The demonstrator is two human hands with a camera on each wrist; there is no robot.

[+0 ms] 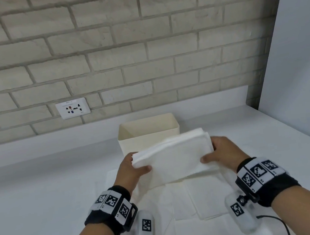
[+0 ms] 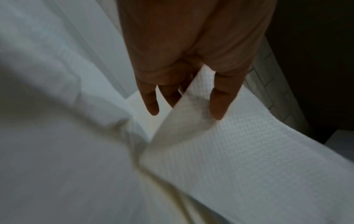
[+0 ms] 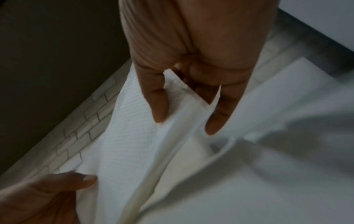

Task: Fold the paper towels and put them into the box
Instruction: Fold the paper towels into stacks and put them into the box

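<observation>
A folded stack of white paper towels (image 1: 173, 158) hangs in the air between my hands, tilted with its far edge higher. It is just in front of an open cream box (image 1: 148, 130) at the back of the counter. My left hand (image 1: 137, 167) grips the stack's left end, thumb on top. My right hand (image 1: 213, 151) grips the right end the same way. In the left wrist view the left hand (image 2: 184, 106) pinches the textured towel (image 2: 229, 151). In the right wrist view the right hand (image 3: 184, 121) pinches the towel's edge (image 3: 130, 136). More unfolded towels (image 1: 204, 199) lie flat below.
The white counter (image 1: 41, 191) runs left and right. Behind the box is a brick wall with a socket (image 1: 72, 108). A white panel (image 1: 300, 58) closes off the right side. Thin black cables (image 1: 278, 221) trail from the wrist cameras near the front edge.
</observation>
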